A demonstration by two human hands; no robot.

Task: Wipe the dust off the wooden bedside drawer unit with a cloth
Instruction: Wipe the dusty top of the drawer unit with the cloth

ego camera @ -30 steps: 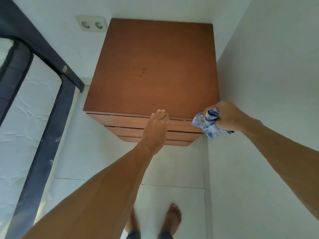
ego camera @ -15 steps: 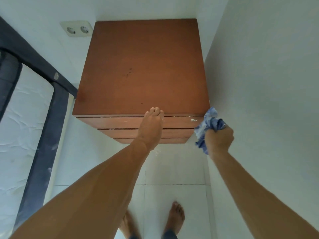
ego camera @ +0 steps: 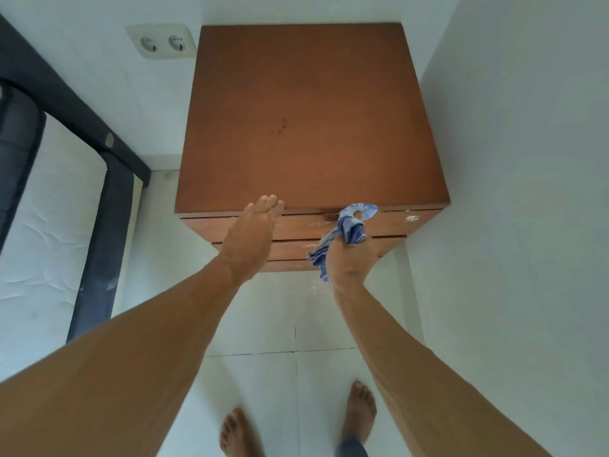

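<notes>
Change: your right hand moved in from the unit's right corner to the drawer fronts.
Cloth: 1, bunched in your R fist, touching top drawer.
Left hand: flat, fingers on drawer unit front edge, holds nothing.
Drawers: 3 visible.

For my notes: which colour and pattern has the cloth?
Blue and white, mottled; the cloth shows in the head view.

No text, label, brand, number or sign can be read anywhere in the view. The wooden drawer unit is plain, the cloth bears only a blue pattern, and the wall socket carries no legible marking.
</notes>
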